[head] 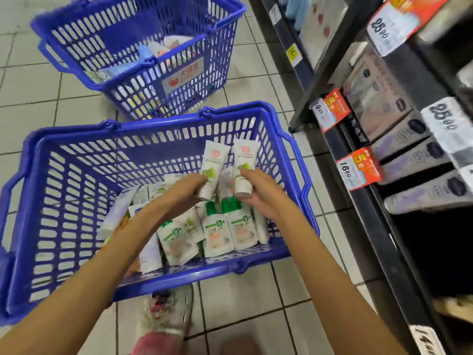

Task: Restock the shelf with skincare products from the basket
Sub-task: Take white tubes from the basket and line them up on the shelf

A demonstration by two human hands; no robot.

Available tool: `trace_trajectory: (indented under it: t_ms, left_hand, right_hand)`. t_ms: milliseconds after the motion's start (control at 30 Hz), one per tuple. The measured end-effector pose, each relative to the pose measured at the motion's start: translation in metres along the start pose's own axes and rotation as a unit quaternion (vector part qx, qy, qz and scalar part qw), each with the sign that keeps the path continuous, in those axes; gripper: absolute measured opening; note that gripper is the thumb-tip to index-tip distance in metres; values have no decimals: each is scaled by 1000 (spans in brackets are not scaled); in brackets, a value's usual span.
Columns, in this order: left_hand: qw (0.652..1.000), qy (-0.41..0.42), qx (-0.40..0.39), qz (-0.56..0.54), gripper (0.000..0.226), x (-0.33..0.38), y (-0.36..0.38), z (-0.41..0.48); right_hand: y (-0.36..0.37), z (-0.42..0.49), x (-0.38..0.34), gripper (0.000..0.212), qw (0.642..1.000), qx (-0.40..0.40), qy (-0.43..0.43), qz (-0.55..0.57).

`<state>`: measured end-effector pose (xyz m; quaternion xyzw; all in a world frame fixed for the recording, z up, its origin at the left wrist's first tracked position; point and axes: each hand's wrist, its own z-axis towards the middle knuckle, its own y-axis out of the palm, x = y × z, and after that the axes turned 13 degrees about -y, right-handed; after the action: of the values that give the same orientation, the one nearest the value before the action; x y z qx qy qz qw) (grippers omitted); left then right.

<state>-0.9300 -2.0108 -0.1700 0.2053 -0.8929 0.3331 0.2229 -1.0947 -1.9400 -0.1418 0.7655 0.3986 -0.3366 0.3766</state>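
A blue plastic basket (76, 139) stands on the tiled floor in front of me, holding several white skincare tubes and green-capped bottles (217, 231). My left hand (184, 188) grips a white tube with a green leaf print (214, 162), cap end down, above the basket. Beside it my right hand (258, 193) grips a second matching tube (244, 160). Both tubes are lifted clear of the pile. The shelf (358, 206) runs along the right, with rows of lilac tubes (414, 162) lying in its trays.
A second blue basket (225, 14) with mixed products stands farther away on the floor. Price tags (358, 170) hang along the dark shelf edges. My foot in a patterned shoe (166, 311) is just behind the near basket. White floor tiles lie at left.
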Motion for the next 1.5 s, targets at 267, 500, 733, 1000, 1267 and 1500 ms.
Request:
trace_trajectory:
  t_ms: [267, 500, 733, 1000, 1267, 1500]
  left_hand:
    - [959, 167, -96, -208, 19, 84, 32, -173]
    - [913, 298, -230, -157, 18, 158, 147, -304]
    - [867, 349, -354, -45, 25, 174, 277, -366]
    - [822, 324, -468, -20, 29, 172, 375, -407]
    - [793, 433, -425, 43, 32, 195, 421, -434]
    - [784, 529, -320, 67, 39, 205, 468, -450]
  right_hand:
    - [-29, -160, -32, 19, 981, 17, -177, 75]
    - [-123, -344, -17, 29, 919, 173, -349, 57]
    - [-204, -482, 45, 21, 827, 420, -374, -3]
    - [-235, -542, 65, 20, 730, 542, -390, 149]
    - [-269, -590, 63, 24, 647, 637, -415, 58]
    - [-307, -615, 69, 32, 603, 713, -338, -115]
